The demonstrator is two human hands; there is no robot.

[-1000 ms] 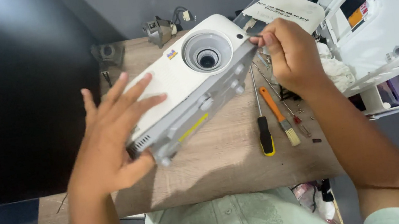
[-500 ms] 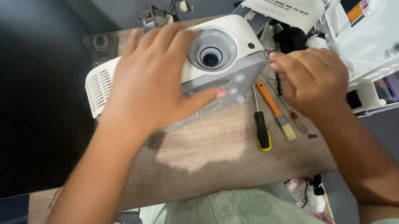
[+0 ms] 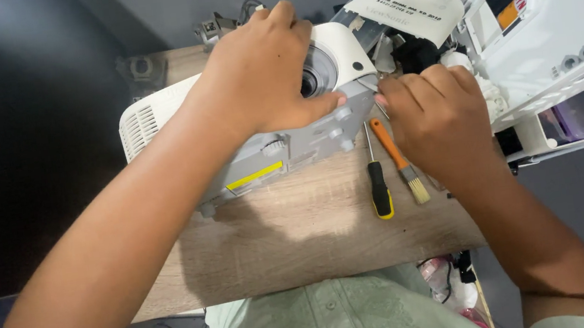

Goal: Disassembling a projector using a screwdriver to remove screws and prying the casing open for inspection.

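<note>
Head view only: a white projector (image 3: 173,116) is lying tilted on the wooden counter (image 3: 301,230), grey underside with a yellow label turned toward the wearer. The left hand (image 3: 261,70) is spread flat over the lens end, fingers together and pressed on the casing, thumb resting on the grey panel. The right hand (image 3: 440,118) is curled shut just beside the projector's right corner, fingertips pinched on what looks like a thin metal tool or screw (too small to tell which). A black-and-yellow screwdriver (image 3: 380,190) and an orange-handled brush (image 3: 398,161) are lying on the counter between the projector and the right wrist. A white plastic housing (image 3: 558,16) stands at the right, and a paper label (image 3: 403,10) is seen behind the projector. Risk, as judged: the tilted projector could slide or tip if the left hand's pressure is eased, and a small part pinched at the corner could be dropped into the clutter behind.
</note>
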